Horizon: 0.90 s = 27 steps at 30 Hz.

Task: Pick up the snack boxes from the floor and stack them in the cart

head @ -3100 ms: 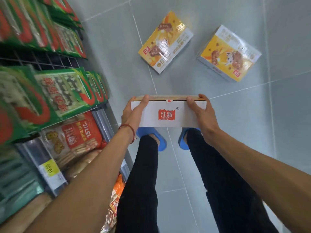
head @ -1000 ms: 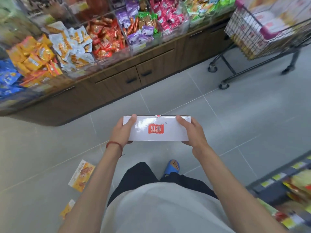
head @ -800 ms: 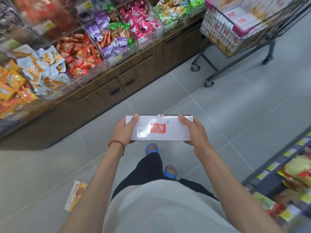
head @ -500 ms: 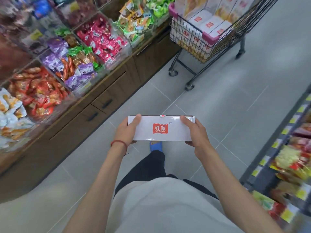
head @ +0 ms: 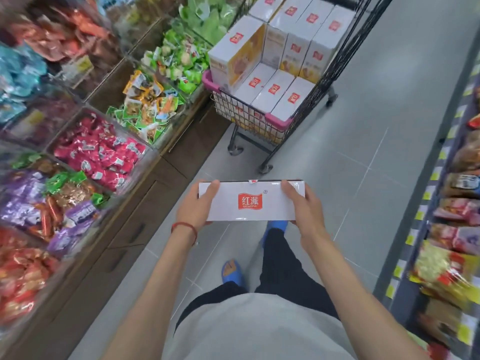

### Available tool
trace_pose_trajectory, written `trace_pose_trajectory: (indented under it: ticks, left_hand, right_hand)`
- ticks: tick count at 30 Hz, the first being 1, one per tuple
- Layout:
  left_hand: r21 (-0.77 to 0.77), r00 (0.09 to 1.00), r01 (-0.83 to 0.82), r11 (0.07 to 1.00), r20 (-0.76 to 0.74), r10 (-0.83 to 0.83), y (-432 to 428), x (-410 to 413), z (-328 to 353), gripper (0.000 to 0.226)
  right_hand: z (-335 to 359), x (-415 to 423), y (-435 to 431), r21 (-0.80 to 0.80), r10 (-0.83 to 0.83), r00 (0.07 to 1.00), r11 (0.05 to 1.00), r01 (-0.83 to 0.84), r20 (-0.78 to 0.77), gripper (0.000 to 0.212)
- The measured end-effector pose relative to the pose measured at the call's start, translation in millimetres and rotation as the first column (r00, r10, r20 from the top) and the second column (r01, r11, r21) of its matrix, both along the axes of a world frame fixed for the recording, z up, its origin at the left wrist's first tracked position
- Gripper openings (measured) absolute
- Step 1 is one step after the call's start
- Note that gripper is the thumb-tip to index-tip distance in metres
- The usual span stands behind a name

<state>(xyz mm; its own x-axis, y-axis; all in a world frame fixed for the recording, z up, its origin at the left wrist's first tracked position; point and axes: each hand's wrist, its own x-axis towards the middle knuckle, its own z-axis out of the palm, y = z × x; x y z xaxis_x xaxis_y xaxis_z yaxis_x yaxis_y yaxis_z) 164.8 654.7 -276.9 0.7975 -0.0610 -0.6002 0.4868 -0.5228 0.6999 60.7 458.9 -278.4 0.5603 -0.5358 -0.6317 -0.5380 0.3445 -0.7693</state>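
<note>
Snack box [head: 251, 201] carried at waist height — cart [head: 279, 122] ahead.
Left hand [head: 194, 207] and right hand [head: 303, 206] clamp the box's ends, thumbs curled over top; stacked boxes [head: 272, 87] already fill the cart.

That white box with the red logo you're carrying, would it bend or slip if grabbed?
Probably stiff: the snack box shows straight edges though the left hand and right hand grip only its ends. Likely fairly light, since it is held out by its ends alone. Its shiny wrap shows glare, so it may be slightly slippery.
</note>
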Motion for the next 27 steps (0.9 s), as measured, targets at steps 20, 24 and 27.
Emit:
trace_pose_trajectory:
  ticks: [20,24,27]
  left_hand:
    - [-0.015,0.969,-0.201,0.979,0.141,0.202,-172,238,-1,0.034]
    - [-0.025,0.978,-0.194,0.981,0.075,0.195,-188,284,-17,0.020]
    - [-0.027,0.978,-0.203,0.979,0.036,0.204,-195,312,-27,0.031]
  right_hand:
    - [3,270,-189,-0.208,0.082,0.994,0.976,-0.065,0.075,0.049]
    - [-4,325,-209,-0.187,0.103,0.994,0.978,-0.096,0.029,0.046]
    - [-9,359,-223,-0.183,0.170,0.985,0.968,-0.169,-0.011,0.052]
